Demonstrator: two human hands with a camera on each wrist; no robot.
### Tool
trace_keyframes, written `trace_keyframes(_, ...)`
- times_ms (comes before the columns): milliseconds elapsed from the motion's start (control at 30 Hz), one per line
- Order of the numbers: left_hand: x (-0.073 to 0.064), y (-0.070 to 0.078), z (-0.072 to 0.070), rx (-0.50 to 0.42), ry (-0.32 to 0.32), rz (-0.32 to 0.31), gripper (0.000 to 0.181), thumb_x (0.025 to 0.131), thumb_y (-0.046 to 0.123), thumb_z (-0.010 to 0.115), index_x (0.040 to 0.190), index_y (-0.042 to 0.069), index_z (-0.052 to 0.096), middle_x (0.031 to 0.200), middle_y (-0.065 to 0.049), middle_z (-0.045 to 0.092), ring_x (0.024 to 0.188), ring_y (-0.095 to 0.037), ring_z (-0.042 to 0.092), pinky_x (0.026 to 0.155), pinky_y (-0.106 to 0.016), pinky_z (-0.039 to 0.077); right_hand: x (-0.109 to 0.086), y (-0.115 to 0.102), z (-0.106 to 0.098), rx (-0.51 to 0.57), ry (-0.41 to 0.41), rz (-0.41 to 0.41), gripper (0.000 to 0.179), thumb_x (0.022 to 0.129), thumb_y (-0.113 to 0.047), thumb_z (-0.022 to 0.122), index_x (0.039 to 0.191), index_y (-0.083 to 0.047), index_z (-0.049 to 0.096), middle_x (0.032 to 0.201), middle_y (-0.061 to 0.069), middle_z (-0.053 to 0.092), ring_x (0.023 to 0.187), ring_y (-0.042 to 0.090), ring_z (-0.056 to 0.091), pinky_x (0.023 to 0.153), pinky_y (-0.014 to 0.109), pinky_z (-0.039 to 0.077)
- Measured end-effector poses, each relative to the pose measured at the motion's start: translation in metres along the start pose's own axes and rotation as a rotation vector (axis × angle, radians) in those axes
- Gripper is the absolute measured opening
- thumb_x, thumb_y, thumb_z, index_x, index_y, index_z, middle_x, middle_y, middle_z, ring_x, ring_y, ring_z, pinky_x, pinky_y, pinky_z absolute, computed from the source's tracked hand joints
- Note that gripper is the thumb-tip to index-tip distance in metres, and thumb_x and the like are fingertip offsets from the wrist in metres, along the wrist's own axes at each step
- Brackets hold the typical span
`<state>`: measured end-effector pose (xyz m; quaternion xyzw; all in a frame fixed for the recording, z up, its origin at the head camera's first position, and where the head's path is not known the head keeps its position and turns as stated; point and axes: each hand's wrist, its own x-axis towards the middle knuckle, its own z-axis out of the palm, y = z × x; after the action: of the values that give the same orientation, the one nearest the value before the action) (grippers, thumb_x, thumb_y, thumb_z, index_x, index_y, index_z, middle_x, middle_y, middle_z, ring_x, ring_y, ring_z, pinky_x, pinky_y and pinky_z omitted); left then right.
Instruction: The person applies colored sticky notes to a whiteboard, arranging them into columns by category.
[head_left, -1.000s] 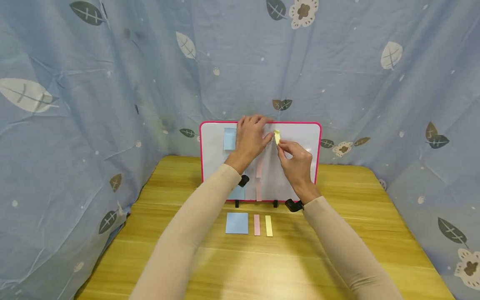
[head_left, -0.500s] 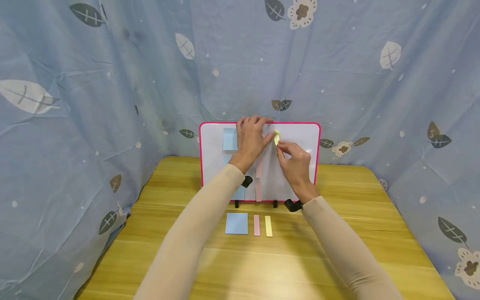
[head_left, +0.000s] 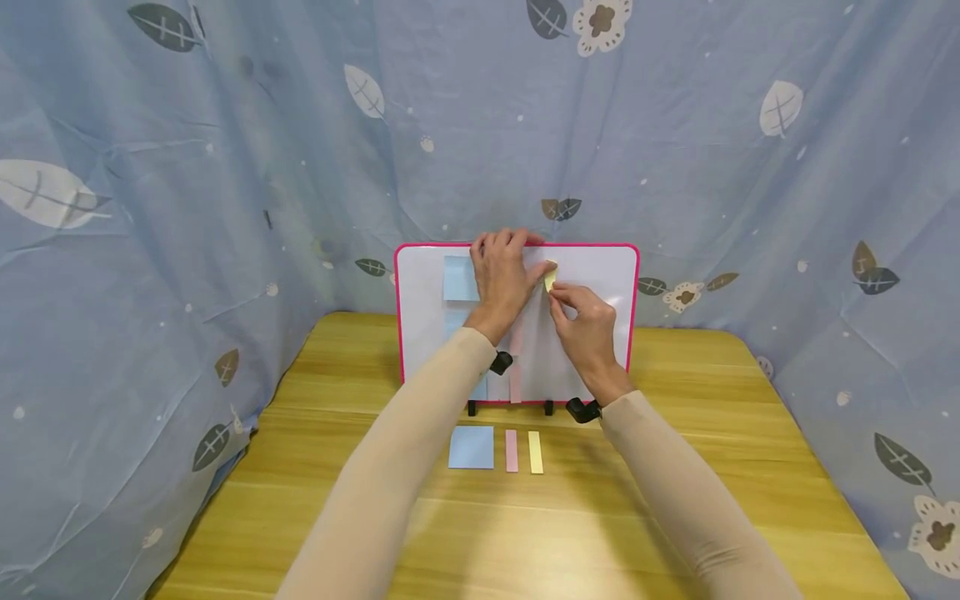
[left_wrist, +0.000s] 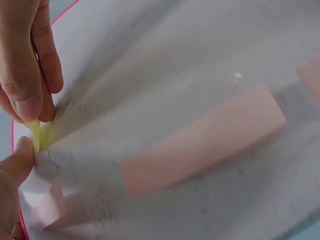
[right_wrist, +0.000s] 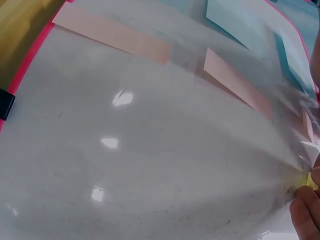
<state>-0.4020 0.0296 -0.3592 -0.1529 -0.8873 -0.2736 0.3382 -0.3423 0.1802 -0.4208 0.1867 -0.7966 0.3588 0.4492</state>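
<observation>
A pink-rimmed whiteboard [head_left: 592, 271] stands upright on the table. My left hand [head_left: 502, 279] holds its top edge, fingers over the rim and thumb in front. That thumb touches the upper end of a yellow sticky strip [head_left: 551, 277]. Between thumb and fingertips, my right hand [head_left: 588, 333] pinches the strip's lower end; in the left wrist view the yellow strip [left_wrist: 43, 136] looks bent between both hands. Pink sticky strips [left_wrist: 205, 142] run in a column to its left. Blue sticky notes [head_left: 459, 279] line the board's left part, some hidden by my left arm.
On the wooden table [head_left: 675, 467] before the board lie a blue sticky pad [head_left: 472, 447], a pink strip pad [head_left: 512, 451] and a yellow strip pad [head_left: 536, 452]. Black feet [head_left: 548, 408] support the board. A patterned blue curtain [head_left: 465, 167] hangs behind and at both sides.
My left thumb has moved right onto the top of the yellow strip. The right hand keeps its pinch and shifts slightly left. The view has shifted a little.
</observation>
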Motion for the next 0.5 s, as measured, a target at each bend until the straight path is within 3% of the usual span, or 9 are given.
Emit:
trace_keyframes(267, 0.0035, 0.0066, 0.0019, -0.036, -0.003, -0.080, 0.034, 0.100, 0.050, 0.092, 0.123, 0.026, 0.084, 0.124, -0.004, 0.079, 0.129, -0.031, 0.070, 0.138, -0.054, 0.031, -0.0010, 0.0005, 0.0021, -0.011, -0.003, -0.026, 0.010, 0.102, 0.001, 0.086, 0.111, 0.006, 0.089, 0.118, 0.020, 0.089, 0.104, 0.038, 0.089, 0.096, 0.052, 0.072)
trace_keyframes(500, 0.0048, 0.0071, 0.0024, 0.002, 0.005, -0.055, 0.030, 0.103, 0.047, 0.090, 0.124, 0.027, 0.082, 0.124, -0.003, 0.079, 0.126, -0.030, 0.071, 0.136, -0.053, 0.032, -0.0012, 0.0022, 0.0037, -0.017, 0.006, -0.028, 0.010, 0.102, 0.001, 0.087, 0.110, 0.007, 0.089, 0.118, 0.020, 0.089, 0.106, 0.039, 0.088, 0.098, 0.053, 0.071)
